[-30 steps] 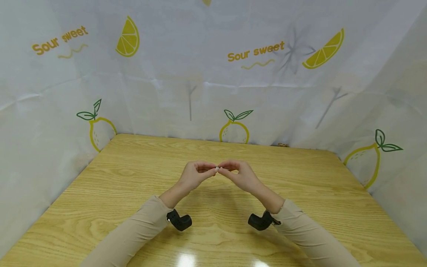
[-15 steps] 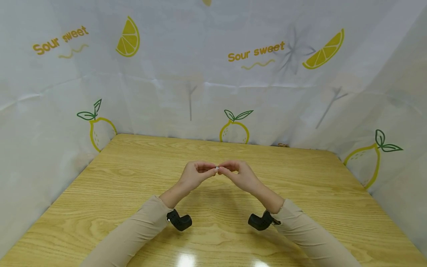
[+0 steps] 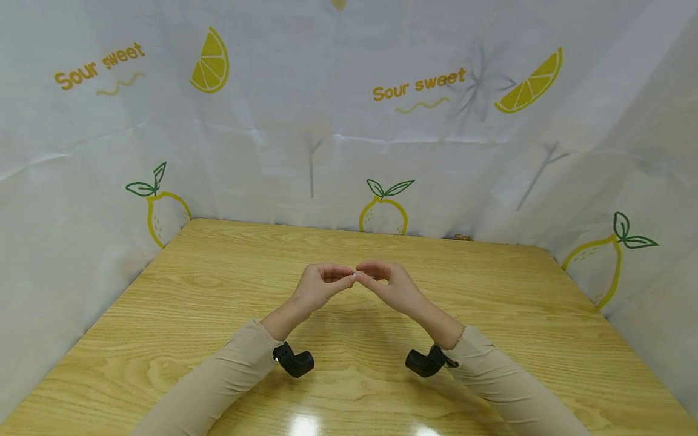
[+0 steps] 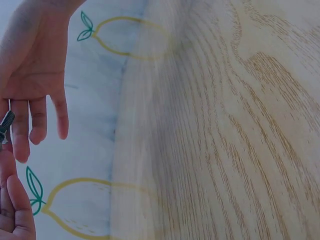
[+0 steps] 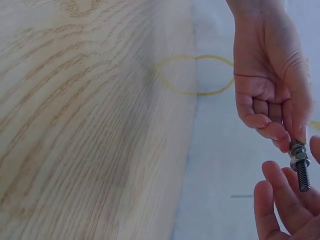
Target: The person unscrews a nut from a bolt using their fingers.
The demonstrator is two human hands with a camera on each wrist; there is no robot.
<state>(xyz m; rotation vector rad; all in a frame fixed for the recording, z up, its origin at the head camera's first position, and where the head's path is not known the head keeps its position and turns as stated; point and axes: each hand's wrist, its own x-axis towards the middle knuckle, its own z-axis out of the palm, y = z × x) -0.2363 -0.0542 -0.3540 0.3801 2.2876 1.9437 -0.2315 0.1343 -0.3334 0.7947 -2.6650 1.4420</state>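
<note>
My left hand (image 3: 319, 284) pinches one end of a small metal bolt (image 5: 303, 181) between thumb and fingertips. A nut (image 5: 300, 161) sits partway along its threaded shaft, which points toward my right hand (image 3: 394, 287). In the right wrist view, the left hand (image 5: 267, 70) is at the top, with the right fingers (image 5: 280, 192) spread around the nut from below. From the left wrist, the bolt (image 4: 7, 121) shows at the left edge, the right hand (image 4: 37, 75) above it with fingers extended, the left hand (image 4: 17, 205) below.
Both hands are raised over a wood-grain table (image 3: 349, 387). Behind it and at the sides hangs a white cloth (image 3: 262, 163) printed with lemons. A black wrist camera (image 3: 294, 360) is strapped below the left sleeve, another camera (image 3: 425, 362) below the right.
Half a second ago the right thumb and fingers were together at the bolt; now they have parted slightly, the forefinger raised. The left hand and both arms stay in place.
</note>
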